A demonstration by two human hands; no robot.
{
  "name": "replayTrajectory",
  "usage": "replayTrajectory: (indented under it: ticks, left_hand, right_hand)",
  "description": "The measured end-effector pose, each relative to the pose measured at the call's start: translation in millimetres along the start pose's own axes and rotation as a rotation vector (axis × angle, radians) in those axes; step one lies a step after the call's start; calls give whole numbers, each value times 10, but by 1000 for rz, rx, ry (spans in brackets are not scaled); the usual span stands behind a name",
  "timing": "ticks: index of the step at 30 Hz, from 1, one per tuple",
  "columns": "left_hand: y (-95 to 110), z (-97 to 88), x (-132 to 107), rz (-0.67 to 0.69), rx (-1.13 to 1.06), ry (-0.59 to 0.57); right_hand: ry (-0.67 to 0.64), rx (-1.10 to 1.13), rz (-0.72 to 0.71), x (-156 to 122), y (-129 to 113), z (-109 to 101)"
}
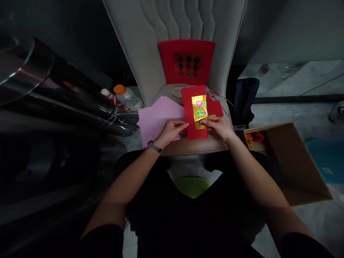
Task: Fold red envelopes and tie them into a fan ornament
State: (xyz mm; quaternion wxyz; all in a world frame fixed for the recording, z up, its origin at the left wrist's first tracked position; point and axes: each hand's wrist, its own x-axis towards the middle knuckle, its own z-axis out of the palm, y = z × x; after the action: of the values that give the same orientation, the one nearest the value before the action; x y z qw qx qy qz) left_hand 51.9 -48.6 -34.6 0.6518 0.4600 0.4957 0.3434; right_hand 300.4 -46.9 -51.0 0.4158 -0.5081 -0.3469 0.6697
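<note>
Evidently, the left hand (172, 132) pinches the left edge of a red card (189, 114), the right hand (217, 127) its gold panel (198, 111), above a chair seat (193, 146), pink paper (158, 116) lying left, a larger red card (187, 62) against the backrest (172, 21) beyond.

Red card (189, 107) is showing gold foil (196, 110) with purple and green diamonds (200, 113)
Lilac sheets (161, 116) are colouring the left edge of the seat (199, 146).

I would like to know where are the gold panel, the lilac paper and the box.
Gold panel (199, 109): head view, its middle.
Lilac paper (159, 118): head view, its upper surface.
Box (298, 157): head view, its inner wall.
</note>
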Motion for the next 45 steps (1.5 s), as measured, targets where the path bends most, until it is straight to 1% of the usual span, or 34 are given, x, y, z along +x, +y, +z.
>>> replayTrajectory:
  ticks: [2, 4, 6, 9, 11, 13, 15, 18, 20, 26, 32, 35, 37, 39, 41, 43, 45]
  left_hand:
    - [-21, -8, 6, 148, 143, 91]
    - [-37, -17, -9, 307, 342, 171]
    - [-44, -27, -40, 430, 530, 213]
    - [-38, -41, -83, 562, 722, 228]
    - [-30, -47, -97, 635, 785, 225]
    - [-22, -48, -105, 668, 814, 209]
    - [-11, -42, -115, 642, 815, 181]
    - [11, -26, -138, 572, 794, 149]
    - [26, -15, -153, 552, 780, 138]
    - [43, -1, -168, 547, 766, 90]
    - [35, -12, -176, 554, 768, 42]
    - [34, -1, -194, 566, 756, 42]
    - [33, 18, -198, 547, 723, 66]
    - [28, 40, -179, 478, 636, 124]
    - [16, 48, -134, 355, 456, 179]
    - [-1, 35, -74, 172, 213, 156]
    - [-13, 3, -24, -17, 7, 78]
  right_hand:
    - [-26, -26, 33, -2, 0, -5]
    - [11, -40, 28, 5, 6, -1]
    - [57, -46, 24, 15, 9, 8]
    - [92, -58, 25, 22, -2, 16]
    - [80, -69, 27, 25, -5, 9]
    - [49, -80, 22, 35, 12, -9]
    - [29, -88, 7, 60, 50, -34]
    - [32, -88, 2, 111, 121, -69]
    - [39, -79, 7, 136, 152, -83]
    - [14, -67, 11, 130, 140, -78]
    - [63, -45, 26, 111, 98, -34]
    - [70, -44, 24, 105, 95, -28]
    - [48, -46, 21, 107, 110, -43]
    - [8, -32, 0, 114, 134, -68]
    - [-28, -6, -25, 122, 152, -92]
    - [-46, -6, -24, 122, 154, -101]
    - [-36, -31, 8, 106, 135, -89]
